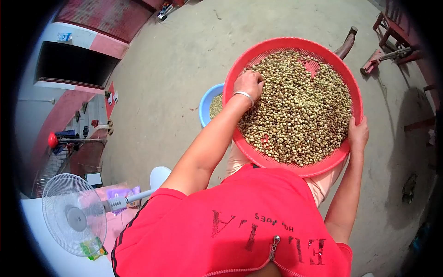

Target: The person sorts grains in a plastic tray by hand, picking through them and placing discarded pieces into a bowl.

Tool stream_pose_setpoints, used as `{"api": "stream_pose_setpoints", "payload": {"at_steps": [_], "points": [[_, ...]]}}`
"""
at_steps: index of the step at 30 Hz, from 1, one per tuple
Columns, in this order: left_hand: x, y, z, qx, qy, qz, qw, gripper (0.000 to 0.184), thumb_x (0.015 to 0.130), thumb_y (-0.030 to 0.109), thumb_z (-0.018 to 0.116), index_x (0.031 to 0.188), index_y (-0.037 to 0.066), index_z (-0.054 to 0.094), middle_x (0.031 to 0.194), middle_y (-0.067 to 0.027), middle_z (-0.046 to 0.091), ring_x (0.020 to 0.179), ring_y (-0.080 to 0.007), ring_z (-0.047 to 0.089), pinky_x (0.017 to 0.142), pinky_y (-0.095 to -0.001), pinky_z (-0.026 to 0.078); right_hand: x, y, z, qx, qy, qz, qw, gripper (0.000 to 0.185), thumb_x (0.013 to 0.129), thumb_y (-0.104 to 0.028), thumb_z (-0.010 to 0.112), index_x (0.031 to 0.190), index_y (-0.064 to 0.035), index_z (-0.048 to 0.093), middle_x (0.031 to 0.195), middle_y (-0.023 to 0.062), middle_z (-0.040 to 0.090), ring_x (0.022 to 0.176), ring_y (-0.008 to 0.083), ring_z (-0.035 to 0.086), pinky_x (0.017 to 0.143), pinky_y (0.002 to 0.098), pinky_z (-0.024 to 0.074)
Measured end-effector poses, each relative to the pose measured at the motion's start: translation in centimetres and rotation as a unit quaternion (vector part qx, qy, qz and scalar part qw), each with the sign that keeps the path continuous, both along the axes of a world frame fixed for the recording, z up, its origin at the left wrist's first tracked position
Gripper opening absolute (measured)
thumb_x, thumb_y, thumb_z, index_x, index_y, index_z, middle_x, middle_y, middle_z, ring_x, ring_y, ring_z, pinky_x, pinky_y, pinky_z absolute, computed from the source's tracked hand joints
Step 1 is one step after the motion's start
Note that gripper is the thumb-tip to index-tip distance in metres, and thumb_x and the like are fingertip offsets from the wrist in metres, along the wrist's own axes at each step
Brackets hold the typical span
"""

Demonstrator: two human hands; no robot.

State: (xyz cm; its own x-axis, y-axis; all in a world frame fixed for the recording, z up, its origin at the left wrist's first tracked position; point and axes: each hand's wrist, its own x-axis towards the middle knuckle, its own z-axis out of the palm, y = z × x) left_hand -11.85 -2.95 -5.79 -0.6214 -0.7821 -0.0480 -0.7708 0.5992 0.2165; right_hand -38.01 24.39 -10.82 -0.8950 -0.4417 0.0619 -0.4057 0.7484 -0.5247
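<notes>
- Tray [295,172]: round, red, broad-rimmed, above the person's thighs [325,182].
- Beans [295,111]: small, rounded, pale green mixed with brown, spread thickly across the tray; red mesh [312,68] shows through near the far side.
- Left hand [249,84]: fingers curled at the beans' left edge; cannot tell whether they pinch any.
- Right hand [359,134]: clasping the tray's right rim.

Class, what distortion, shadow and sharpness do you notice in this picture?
All head view: strong distortion curves the scene, with black corners; broad shadow on the grey concrete floor at right; the black rectangular wall opening shows no detail inside; the red round plastic sieve looks fairly sharp.
</notes>
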Motion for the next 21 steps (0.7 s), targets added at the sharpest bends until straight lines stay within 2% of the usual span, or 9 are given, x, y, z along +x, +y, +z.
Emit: {"api": "stream_pose_setpoints", "payload": {"at_steps": [6,8,9,13,14,16,18,20,21], "points": [[2.7,-0.2,-1.3,0.03,0.156,0.014,0.987,0.022,0.083,0.024,0.066,0.097,0.008,0.073,0.094,-0.0145,0.071,0.087,-0.0324,0.067,0.082,-0.0402,0.052,0.4,0.1,-0.1,-0.06,0.01,0.017,0.998,0.032,0.085,-0.028,0.059,0.104,-0.0026,0.059,0.097,0.0247,0.066,0.092,0.0435,0.063,0.081,0.0493,0.0487],[4.7,-0.3,-1.2,0.064,0.255,-0.007,0.965,0.021,0.083,0.022,0.067,0.097,0.007,0.073,0.09,-0.0143,0.072,0.082,-0.0288,0.069,0.079,-0.0373,0.053,0.5,0.0,0.1,-0.058,-0.001,0.012,0.998,0.032,0.085,-0.028,0.059,0.105,-0.0029,0.059,0.096,0.0244,0.066,0.093,0.0432,0.063,0.081,0.049,0.0487],[5.7,0.0,-1.2,0.144,0.302,0.072,0.94,0.021,0.084,0.022,0.066,0.097,0.007,0.073,0.091,-0.0142,0.072,0.084,-0.0236,0.07,0.077,-0.0349,0.054,0.5,0.0,0.2,-0.055,-0.012,0.007,0.998,0.033,0.085,-0.028,0.059,0.106,-0.0032,0.059,0.096,0.0241,0.067,0.093,0.0429,0.063,0.081,0.0487,0.0487],[11.6,-1.7,2.9,-0.08,0.096,0.209,0.97,0.023,0.08,0.025,0.07,0.095,0.008,0.072,0.091,-0.0114,0.07,0.083,-0.0284,0.067,0.078,-0.0399,0.054,0.7,-0.1,0.7,-0.048,-0.016,0.004,0.999,0.033,0.085,-0.028,0.058,0.108,-0.0041,0.06,0.098,0.0232,0.067,0.095,0.0418,0.064,0.082,0.0479,0.0487],[12.5,-2.0,3.1,-0.082,0.097,0.211,0.969,0.023,0.08,0.025,0.07,0.095,0.008,0.072,0.091,-0.0114,0.07,0.083,-0.0284,0.067,0.078,-0.0399,0.054,0.6,-0.1,0.8,-0.035,-0.017,0.001,0.999,0.034,0.085,-0.029,0.058,0.109,-0.0045,0.06,0.099,0.0224,0.067,0.096,0.0411,0.063,0.083,0.0475,0.0486],[13.6,-1.5,4.3,-0.252,0.077,0.157,0.952,0.02,0.079,0.023,0.069,0.094,0.01,0.072,0.091,-0.01,0.07,0.083,-0.0297,0.066,0.079,-0.0426,0.053,0.6,-0.2,0.7,-0.024,-0.018,0.004,1.0,0.035,0.086,-0.029,0.058,0.111,-0.0049,0.06,0.101,0.0216,0.067,0.097,0.0404,0.063,0.084,0.047,0.0486],[12.3,-0.5,4.9,-0.233,0.092,0.154,0.956,0.017,0.08,0.022,0.069,0.092,0.012,0.073,0.09,-0.0106,0.069,0.084,-0.0288,0.066,0.08,-0.0417,0.053,0.5,-0.2,0.6,-0.027,-0.036,0.0,0.999,0.035,0.086,-0.03,0.058,0.111,-0.0053,0.059,0.103,0.0207,0.066,0.099,0.0395,0.063,0.085,0.0462,0.0486],[9.7,0.8,4.9,0.012,0.176,0.115,0.978,0.014,0.08,0.021,0.068,0.09,0.012,0.073,0.09,-0.012,0.068,0.086,-0.0292,0.066,0.081,-0.0416,0.052,0.1,-0.1,0.1,-0.029,-0.027,0.009,0.999,0.036,0.086,-0.03,0.058,0.112,-0.0056,0.059,0.104,0.0204,0.066,0.099,0.0393,0.063,0.085,0.046,0.0486],[8.3,1.3,4.7,0.043,0.178,0.109,0.977,0.013,0.08,0.02,0.068,0.089,0.012,0.073,0.09,-0.0125,0.067,0.087,-0.0295,0.065,0.082,-0.0414,0.051,-0.1,0.0,-0.2,-0.031,-0.019,0.014,0.999,0.036,0.086,-0.03,0.058,0.113,-0.0059,0.059,0.104,0.0201,0.066,0.1,0.0392,0.063,0.085,0.0458,0.0485]]}}
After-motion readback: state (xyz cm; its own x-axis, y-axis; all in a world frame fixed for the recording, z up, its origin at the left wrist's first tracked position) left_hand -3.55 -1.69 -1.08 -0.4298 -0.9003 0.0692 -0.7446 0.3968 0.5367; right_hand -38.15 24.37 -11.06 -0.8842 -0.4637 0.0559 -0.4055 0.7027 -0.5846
